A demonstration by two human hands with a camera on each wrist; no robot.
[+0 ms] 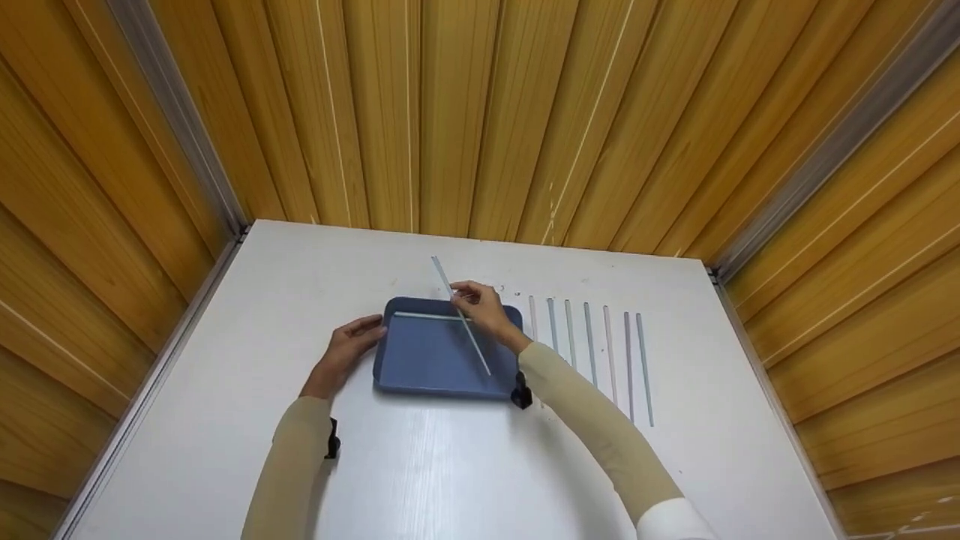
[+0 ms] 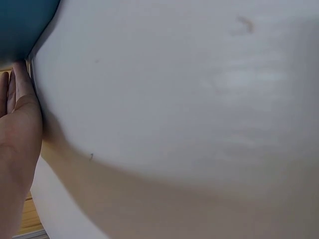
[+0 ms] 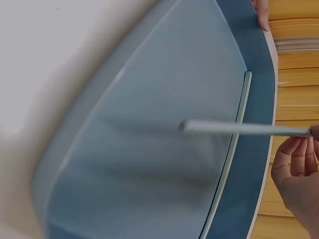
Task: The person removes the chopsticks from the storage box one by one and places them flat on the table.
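Observation:
My right hand point(image 1: 484, 307) is over the far right part of the blue tray point(image 1: 427, 356), pinching a pale blue straw point(image 1: 477, 346) between thumb and fingertips. In the head view that straw slants across the tray, its upper end past the far rim. Another pale straw point(image 3: 230, 159) lies inside, along the tray's far wall. At the tray's left rim is my left hand point(image 1: 351, 346), fingers extended and touching the edge. Only part of this hand point(image 2: 20, 134) shows in the left wrist view, fingertips against the tray's outer side.
To the right of the tray, several pastel straws point(image 1: 589, 337) lie in a row on the white table point(image 1: 375, 480), some partly covered by my right forearm. Wood-patterned walls point(image 1: 450, 120) stand behind and on both sides of the table.

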